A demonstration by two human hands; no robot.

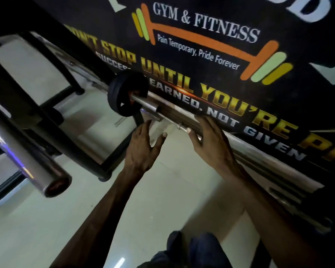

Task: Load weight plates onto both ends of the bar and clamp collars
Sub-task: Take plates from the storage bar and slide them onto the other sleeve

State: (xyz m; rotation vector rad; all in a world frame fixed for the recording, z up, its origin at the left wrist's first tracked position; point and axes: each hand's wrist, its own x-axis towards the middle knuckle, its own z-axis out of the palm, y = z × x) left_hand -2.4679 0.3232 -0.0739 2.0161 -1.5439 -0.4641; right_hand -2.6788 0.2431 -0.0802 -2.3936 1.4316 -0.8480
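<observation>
Both hands reaching toward plated bar end, holding nothing.

Black weight plates (127, 93) sit on chrome bar (145, 104) up-left of hands; bare sleeve tip sticks out past plates toward them. Left hand (141, 146) spread wide just below sleeve tip, not touching. Right hand (211, 140) flat, fingers open, resting on steel rail (259, 161) under wall banner (211, 45). 2nd chrome bar end (52, 180) near cam at lower left, well apart from hands. Black rack frame (70, 136) between.
</observation>
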